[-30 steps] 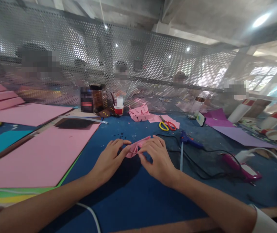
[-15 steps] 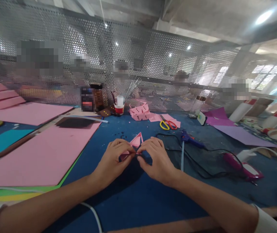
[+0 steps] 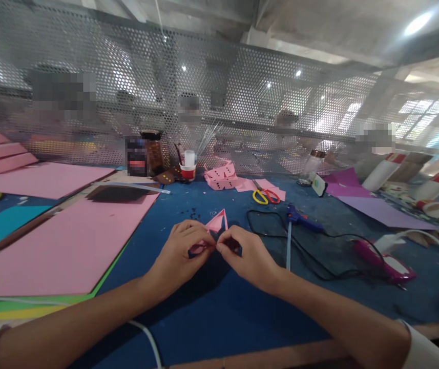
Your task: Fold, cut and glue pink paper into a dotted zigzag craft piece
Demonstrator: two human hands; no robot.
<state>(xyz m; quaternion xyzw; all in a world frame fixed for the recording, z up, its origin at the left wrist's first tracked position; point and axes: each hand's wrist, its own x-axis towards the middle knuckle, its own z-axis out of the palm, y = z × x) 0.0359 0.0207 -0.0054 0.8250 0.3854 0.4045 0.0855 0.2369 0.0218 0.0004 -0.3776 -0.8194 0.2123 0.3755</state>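
Between my hands is a small folded piece of pink paper point(image 3: 216, 222), with a pointed, triangular top rising above the fingers. My left hand point(image 3: 189, 246) is closed on it, thumb and fingers pinching its lower part. My right hand point(image 3: 245, 251) has thumb and forefinger pressed together right beside the left fingertips, at the paper's lower edge. Whatever sits in that right pinch is too small and hidden to make out. Both hands are just above the blue table top point(image 3: 204, 318).
Behind the hands lie a pink dotted paper shape point(image 3: 221, 177) and scissors point(image 3: 260, 196). To the right are a blue glue gun point(image 3: 301, 219) with its black cable and a magenta power strip point(image 3: 384, 261). Pink sheets point(image 3: 69, 243) cover the left. A perforated metal screen point(image 3: 234, 92) stands behind.
The fingers of my right hand have curled in and drawn down from the paper's upper side into a pinch. My left hand keeps its hold, nearly still.
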